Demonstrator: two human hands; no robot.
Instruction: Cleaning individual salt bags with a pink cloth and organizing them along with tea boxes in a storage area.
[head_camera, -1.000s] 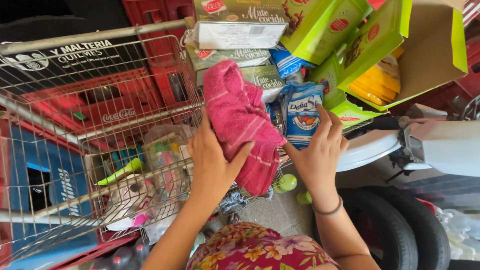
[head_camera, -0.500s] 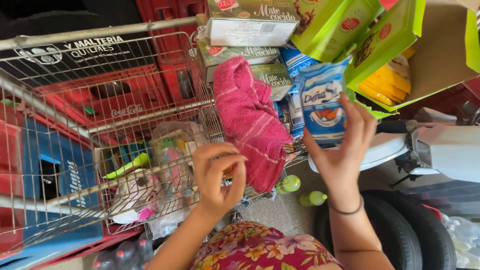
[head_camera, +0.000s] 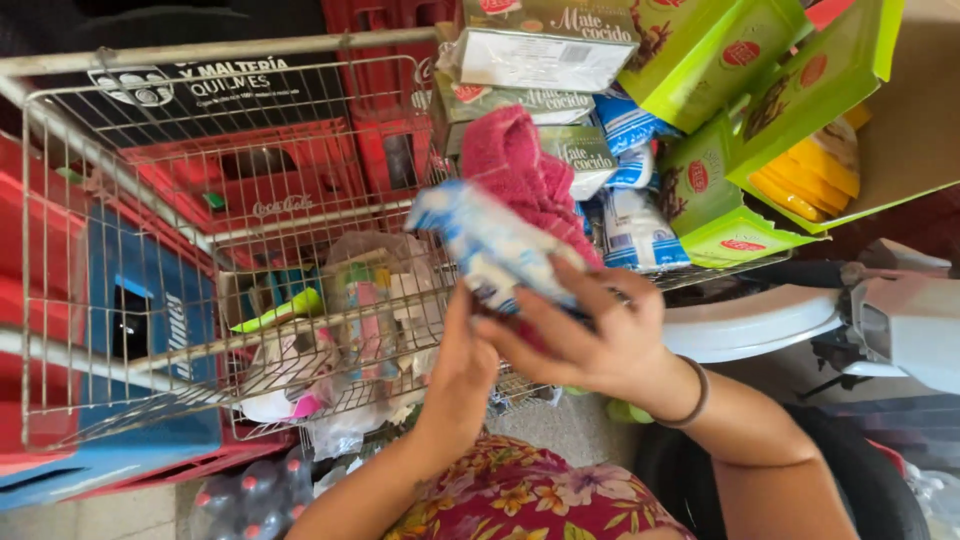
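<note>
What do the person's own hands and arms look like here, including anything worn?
Both forearms are bare, no sleeves or gloves. The right hand has a thin dark band around the wrist. The left hand shows nothing worn. A red floral-print garment shows below.

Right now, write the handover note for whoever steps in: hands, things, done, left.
Right hand: grips a blue-and-white soft packet, blurred, over the wire shopping cart.
Left hand: beneath the packet, touching the right hand; its grip is hidden.
Pink towel: draped on the cart's right edge, behind the packet.
Tea boxes and similar packets: stacked beyond.
Done: packet is off the stack.
Left: packet not yet set down.
</note>
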